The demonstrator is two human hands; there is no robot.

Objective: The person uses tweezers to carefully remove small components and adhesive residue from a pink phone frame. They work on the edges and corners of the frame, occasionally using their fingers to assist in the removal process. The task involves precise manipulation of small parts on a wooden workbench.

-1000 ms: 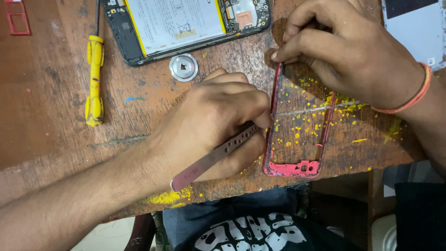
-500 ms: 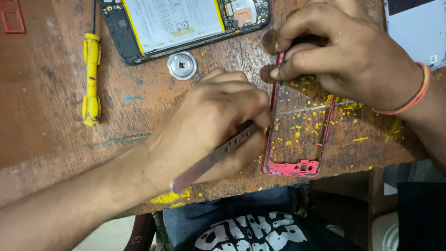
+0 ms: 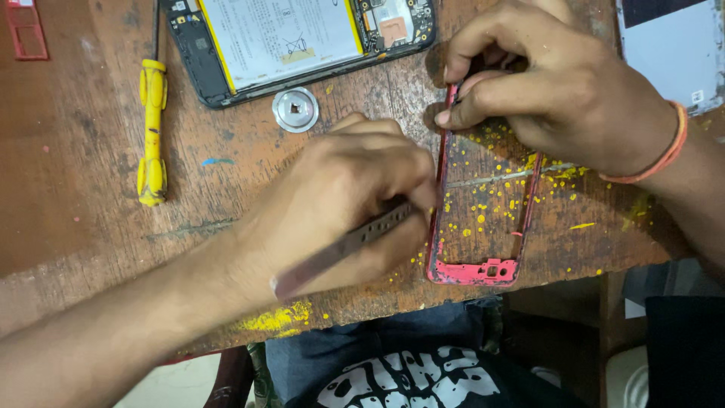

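Note:
A red phone frame (image 3: 476, 272) lies flat on the wooden table (image 3: 75, 211), with yellow flecks scattered inside and around it. My left hand (image 3: 355, 196) grips a thin metal tool (image 3: 340, 249), its tip hidden under my fingers at the frame's left edge. My right hand (image 3: 559, 83), with an orange band at the wrist, pinches the frame's top left corner and covers its upper end.
An opened phone (image 3: 302, 38) showing its battery lies at the top. Below it sits a round metal disc (image 3: 295, 109). A yellow screwdriver (image 3: 152, 128) lies at the left, a red part (image 3: 26, 30) in the top left corner, and a pale device (image 3: 672, 53) at the top right.
My right fingers have shifted a little along the frame's top left corner. My left hand and the tool stay against the frame's left edge.

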